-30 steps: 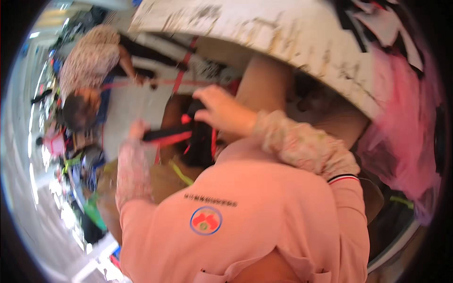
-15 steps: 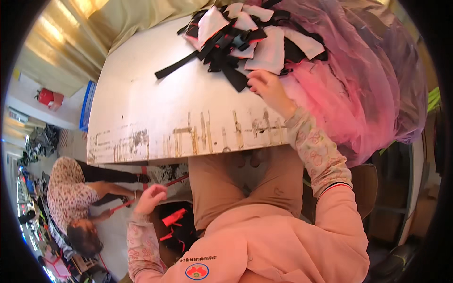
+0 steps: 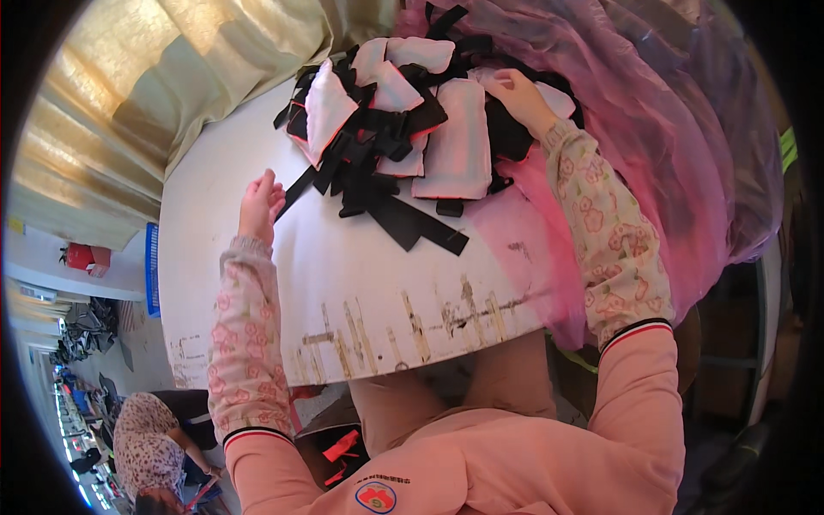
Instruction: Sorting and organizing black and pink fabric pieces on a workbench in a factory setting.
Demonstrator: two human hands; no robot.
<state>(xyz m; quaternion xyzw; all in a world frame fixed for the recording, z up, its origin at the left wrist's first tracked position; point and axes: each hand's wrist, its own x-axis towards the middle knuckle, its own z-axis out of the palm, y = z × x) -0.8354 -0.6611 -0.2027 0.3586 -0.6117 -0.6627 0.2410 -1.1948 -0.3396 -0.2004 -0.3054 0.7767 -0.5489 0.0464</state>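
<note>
A heap of black webbing straps and white padded pieces with black and orange-red edging lies on the white table. My right hand is at the far right of the heap, its bent fingers closed at the upper corner of a large white padded piece. The fingertips are partly hidden. My left hand is at the left side of the heap, fingers loosely curled and apart. It is beside the end of a black strap, and no grip on it shows. Black buckles sit among the straps.
Pink translucent plastic sheeting covers the table's right side. The white table has worn marks along its near edge. A gold curtain hangs behind. At lower left, a person bends over near the floor. A blue crate stands left.
My left hand has risen from beside my lap to the heap's left side. My right hand has moved farther away, onto the padded pieces. The view has shifted, so the heap appears nearer.
</note>
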